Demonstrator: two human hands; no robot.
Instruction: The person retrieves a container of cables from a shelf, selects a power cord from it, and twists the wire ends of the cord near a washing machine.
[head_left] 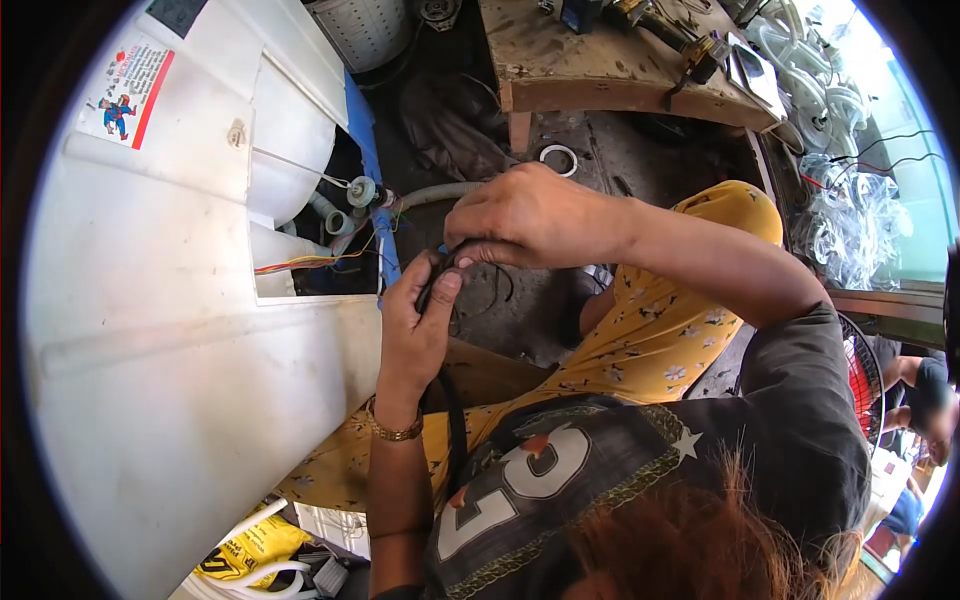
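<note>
Close together at the middle of the view, both hands are on a dark cable. My left hand (422, 318) pinches the black cable (455, 410) between thumb and fingers, and the cable hangs down along the forearm. My right hand (530, 222) is closed just above, its fingers curled at the cable's upper part, with a small bit of blue beside them. To the left stands a white machine housing (170, 230) with an opening that shows grey pipes, yellow and red wires (300, 262) and a round valve-like part (363, 192). A grey hose (440, 194) runs from there behind my right hand.
A wooden table (570, 90) with a drill (705, 57) stands at the top. A white ring (558, 160) and dark cloth (445, 120) lie on the floor. Clear plastic bags (855, 220) are at right, near a fan (860, 375) and another person (932, 390). A yellow bag (262, 548) lies lower left.
</note>
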